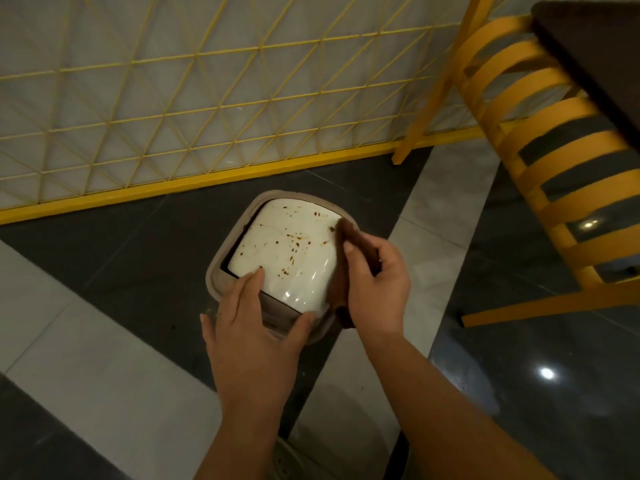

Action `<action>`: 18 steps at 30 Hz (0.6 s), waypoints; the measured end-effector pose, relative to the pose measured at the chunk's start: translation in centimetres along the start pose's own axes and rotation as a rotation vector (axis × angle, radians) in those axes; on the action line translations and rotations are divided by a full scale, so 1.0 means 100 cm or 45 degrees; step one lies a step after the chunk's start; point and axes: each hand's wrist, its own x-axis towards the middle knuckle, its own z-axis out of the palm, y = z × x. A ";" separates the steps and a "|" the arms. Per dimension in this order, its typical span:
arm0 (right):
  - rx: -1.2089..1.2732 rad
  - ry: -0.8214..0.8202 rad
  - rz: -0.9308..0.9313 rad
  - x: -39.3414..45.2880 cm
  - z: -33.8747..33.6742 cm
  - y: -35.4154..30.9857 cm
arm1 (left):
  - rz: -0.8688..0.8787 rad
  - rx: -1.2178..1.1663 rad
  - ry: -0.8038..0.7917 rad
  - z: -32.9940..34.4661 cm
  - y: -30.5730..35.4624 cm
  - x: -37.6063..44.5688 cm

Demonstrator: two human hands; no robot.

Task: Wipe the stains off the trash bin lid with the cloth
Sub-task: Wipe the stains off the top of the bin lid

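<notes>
The trash bin lid, white and glossy, sits in its grey-brown rim on the dark floor just in front of the yellow mesh fence; brown stains speckle its middle and its far right corner, so to my eye the wiping has hardly begun; the left hand lies spread and flat over the near left corner, fingers open, gripping nothing and only steadying the bin; the right hand is closed on a brown cloth, which hangs along the lid's right edge and touches it there; to do this step well I would keep the left hand pressing down so the lid does not tip or swing, bunch the cloth into a firm pad under the fingers, and draw it from the right edge across the speckled middle in overlapping passes, turning to a clean fold as the cloth loads up, since dried spots may smear on so shiny a surface; a yellow slatted chair stands to the right, well apart; I can read no brand, label or writing anywhere on the lid, the bin or the cloth.
</notes>
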 end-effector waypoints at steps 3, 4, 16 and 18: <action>0.133 0.131 0.341 -0.012 0.003 0.012 | -0.006 -0.015 -0.007 -0.001 0.002 0.000; 0.116 0.121 0.364 -0.024 0.004 0.019 | -0.012 -0.023 -0.013 -0.001 0.002 0.001; 0.035 0.056 0.047 -0.015 -0.001 0.013 | -0.016 -0.071 -0.044 0.000 -0.001 0.002; 0.093 0.097 0.270 -0.024 0.001 0.019 | -0.022 -0.094 -0.044 -0.001 -0.001 0.002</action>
